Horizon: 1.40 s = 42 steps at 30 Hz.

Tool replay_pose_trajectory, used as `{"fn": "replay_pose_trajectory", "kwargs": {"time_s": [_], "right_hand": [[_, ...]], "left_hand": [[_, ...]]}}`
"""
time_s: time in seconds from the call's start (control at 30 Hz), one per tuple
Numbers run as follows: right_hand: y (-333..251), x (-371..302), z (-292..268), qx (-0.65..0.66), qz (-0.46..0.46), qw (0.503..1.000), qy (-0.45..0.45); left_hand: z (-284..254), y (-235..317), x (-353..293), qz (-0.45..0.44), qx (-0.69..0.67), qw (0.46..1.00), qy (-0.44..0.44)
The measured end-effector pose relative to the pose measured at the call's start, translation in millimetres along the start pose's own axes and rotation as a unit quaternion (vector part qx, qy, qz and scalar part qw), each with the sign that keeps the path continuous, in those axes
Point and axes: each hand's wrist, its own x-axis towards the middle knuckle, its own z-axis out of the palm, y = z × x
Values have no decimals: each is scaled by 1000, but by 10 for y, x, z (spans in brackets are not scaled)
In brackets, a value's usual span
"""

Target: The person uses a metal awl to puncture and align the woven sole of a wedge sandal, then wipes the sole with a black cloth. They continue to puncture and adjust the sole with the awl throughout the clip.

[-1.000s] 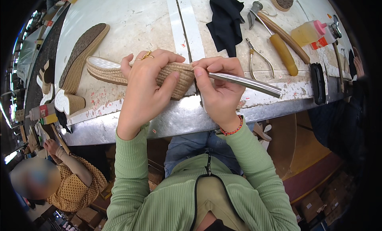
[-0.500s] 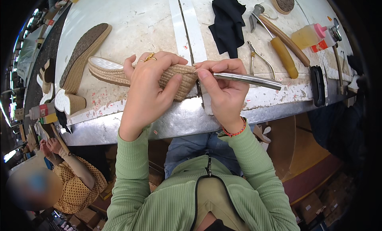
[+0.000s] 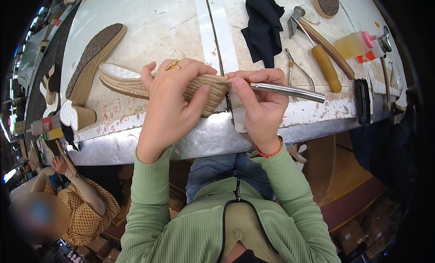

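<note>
A rope-wrapped wedge shoe sole (image 3: 123,82) lies on its side at the table's near edge, its white inner face showing at the left end. My left hand (image 3: 174,93) is wrapped over its thick heel part, fingers on top and thumb on the near side. At the heel's right end, my right hand (image 3: 263,98) pinches a metal-handled tool (image 3: 292,92), whose thin tip touches the braided rope. The fingers partly cover that tip, so its exact shape is hard to make out.
Another wedge sole (image 3: 93,66) and a heel piece (image 3: 79,114) lie left. To the right are a black cloth (image 3: 263,27), pliers (image 3: 297,73), a hammer (image 3: 321,43), a yellow-handled tool (image 3: 327,70), a bottle (image 3: 353,45) and a black case (image 3: 362,101). A co-worker (image 3: 86,204) sits lower left.
My right hand and the metal-handled tool have shifted slightly right. The left hand keeps its hold on the sole. The co-worker's arms have moved.
</note>
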Motion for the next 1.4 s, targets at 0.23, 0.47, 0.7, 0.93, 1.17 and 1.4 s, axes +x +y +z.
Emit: {"fn": "replay_pose_trajectory", "kwargs": {"time_s": [0.23, 0.47, 0.7, 0.93, 1.17, 1.4], "right_hand": [[-5, 4, 15, -20, -7, 1000, -7], [-5, 2, 21, -14, 0, 1000, -8], [19, 7, 49, -60, -16, 998, 0], [36, 67, 48, -6, -6, 1000, -4], [17, 65, 30, 25, 25, 999, 0], [9, 60, 40, 16, 31, 999, -7]], "left_hand": [[6, 2, 0, -7, -5, 1000, 8], [15, 3, 3, -13, -7, 1000, 10], [31, 11, 0, 11, 11, 1000, 8], [2, -16, -16, 8, 3, 1000, 5], [-5, -15, -14, 8, -5, 1000, 5], [3, -21, -13, 13, -2, 1000, 18]]}}
